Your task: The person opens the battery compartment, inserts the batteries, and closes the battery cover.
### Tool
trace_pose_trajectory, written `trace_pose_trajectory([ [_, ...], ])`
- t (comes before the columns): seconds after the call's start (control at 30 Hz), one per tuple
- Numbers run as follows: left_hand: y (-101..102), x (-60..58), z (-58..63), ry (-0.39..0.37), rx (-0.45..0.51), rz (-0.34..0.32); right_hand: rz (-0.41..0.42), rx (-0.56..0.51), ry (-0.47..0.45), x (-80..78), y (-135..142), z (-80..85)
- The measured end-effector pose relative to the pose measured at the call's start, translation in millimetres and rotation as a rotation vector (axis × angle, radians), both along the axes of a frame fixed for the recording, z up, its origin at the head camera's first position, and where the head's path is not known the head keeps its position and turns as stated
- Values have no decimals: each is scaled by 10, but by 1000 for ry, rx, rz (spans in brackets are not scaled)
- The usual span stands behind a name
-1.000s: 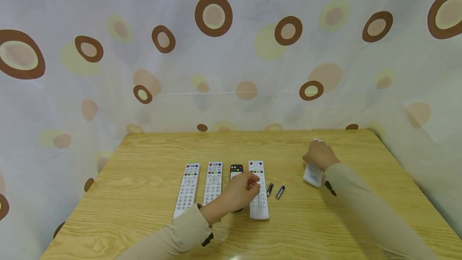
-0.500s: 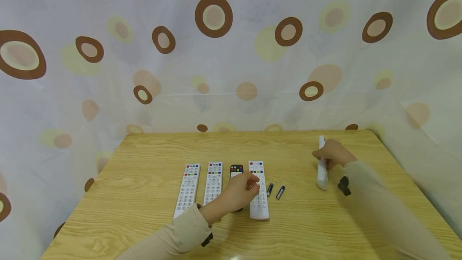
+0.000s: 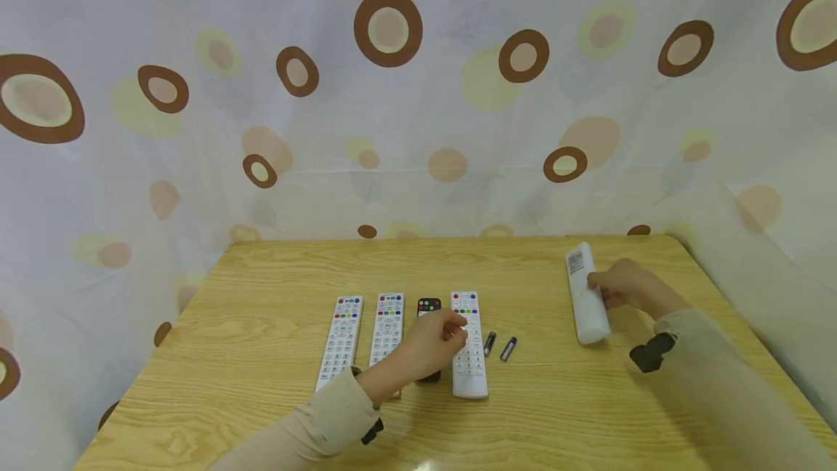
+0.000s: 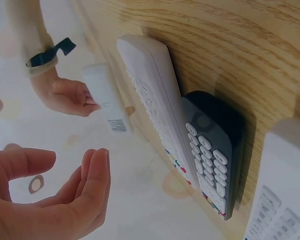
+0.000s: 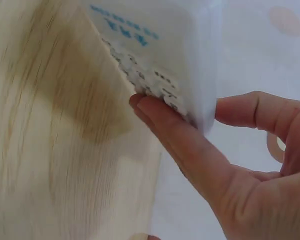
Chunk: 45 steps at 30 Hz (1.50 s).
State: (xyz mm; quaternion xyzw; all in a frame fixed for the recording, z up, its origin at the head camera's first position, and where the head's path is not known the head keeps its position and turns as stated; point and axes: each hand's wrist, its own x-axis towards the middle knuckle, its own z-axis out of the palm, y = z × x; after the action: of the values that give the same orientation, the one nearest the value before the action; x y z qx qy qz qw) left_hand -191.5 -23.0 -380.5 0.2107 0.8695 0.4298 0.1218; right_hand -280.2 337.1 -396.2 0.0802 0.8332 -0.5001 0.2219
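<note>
At the right of the table, my right hand (image 3: 629, 286) holds a white remote control (image 3: 586, 296), its back with a printed label facing up. In the right wrist view the thumb presses one side of this remote (image 5: 165, 45) and the fingers lie against its buttons. My left hand (image 3: 428, 346) hovers with loosely bent fingers and nothing in its grasp. Below it in the head view are a black remote with white buttons (image 3: 429, 305) and a white remote (image 3: 469, 376). In the left wrist view, a gap shows between that hand's thumb and fingers (image 4: 97, 185).
Two more white remotes, the far left one (image 3: 340, 340) and its neighbour (image 3: 389, 329), lie on the wooden table (image 3: 248, 325). Two small batteries, one dark (image 3: 490, 343) and one silver and blue (image 3: 508, 349), lie right of the row. A dotted curtain (image 3: 445, 107) hangs behind.
My right hand has turned the white remote over, from buttons up, through its edge, to back up, while shifting right. The left hand stays nearly still.
</note>
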Motion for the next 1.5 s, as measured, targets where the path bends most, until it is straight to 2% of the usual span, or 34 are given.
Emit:
trace_pose_trajectory([
  [0.27, -49, -27, 48, 13, 47, -13, -16, -433, -13, 114, -150, 72],
  [0.37, -58, -33, 62, -1, 66, -8, 2, -535, -3, 181, -284, 86],
  [0.5, -76, -49, 78, -16, 91, -1, 40, -619, 1, 297, -486, 125],
  [0.67, -87, -59, 87, 12, 119, -19, 72, -681, -6, 441, -740, 169],
  [0.83, -55, -51, 105, 78, 93, -66, 129, -708, 28, 559, -978, 187],
  [1.0, 5, -42, 142, 192, 8, -150, 183, -710, 80, 622, -1162, 187],
  [1.13, 39, -33, 191, 269, -80, -183, 187, -708, 90, 646, -1255, 185],
  [1.3, 63, -21, 240, 302, -194, -191, 161, -717, 82, 664, -1310, 173],
  [1.5, 92, -41, 247, 343, -285, -222, 133, -715, 79, 676, -1351, 156],
])
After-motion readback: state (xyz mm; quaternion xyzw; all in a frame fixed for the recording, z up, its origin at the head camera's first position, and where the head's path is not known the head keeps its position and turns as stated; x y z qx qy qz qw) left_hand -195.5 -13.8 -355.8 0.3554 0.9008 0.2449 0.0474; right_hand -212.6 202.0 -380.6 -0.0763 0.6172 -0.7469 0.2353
